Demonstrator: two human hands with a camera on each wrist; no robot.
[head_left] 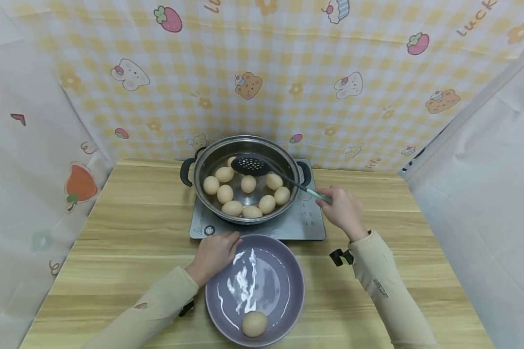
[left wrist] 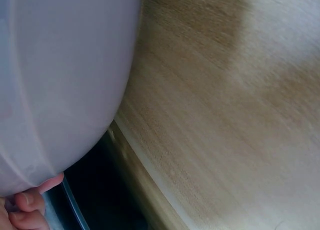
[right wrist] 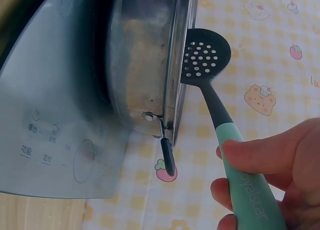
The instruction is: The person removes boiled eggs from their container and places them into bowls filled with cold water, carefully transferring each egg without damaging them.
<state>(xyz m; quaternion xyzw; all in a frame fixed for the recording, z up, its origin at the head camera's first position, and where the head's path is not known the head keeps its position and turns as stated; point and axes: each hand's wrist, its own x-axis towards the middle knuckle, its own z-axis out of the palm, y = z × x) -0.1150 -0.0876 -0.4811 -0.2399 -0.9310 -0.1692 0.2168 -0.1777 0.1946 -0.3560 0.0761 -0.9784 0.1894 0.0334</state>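
My right hand (head_left: 343, 210) grips the mint-green handle (right wrist: 245, 190) of a black slotted spoon (head_left: 251, 166). Its perforated head is above the steel pot (head_left: 247, 220) and overlaps one egg in the head view; no egg shows on it. Several light-brown eggs (head_left: 248, 183) lie in the pot, mostly round its side. My left hand (head_left: 215, 253) holds the upper left rim of a purple plate (head_left: 297, 281). In the left wrist view, curled fingertips (left wrist: 31, 202) show at the plate's edge. A single egg (head_left: 254, 324) lies in the plate near its front rim.
The pot stands on a grey induction cooktop (head_left: 257, 232), its black side handles (head_left: 186, 172) sticking out left and right. Underneath is a wood-grain table (head_left: 126, 232). A yellow checked cloth (head_left: 288, 63) hangs close behind the pot, and white sheets (head_left: 22, 169) flank both sides.
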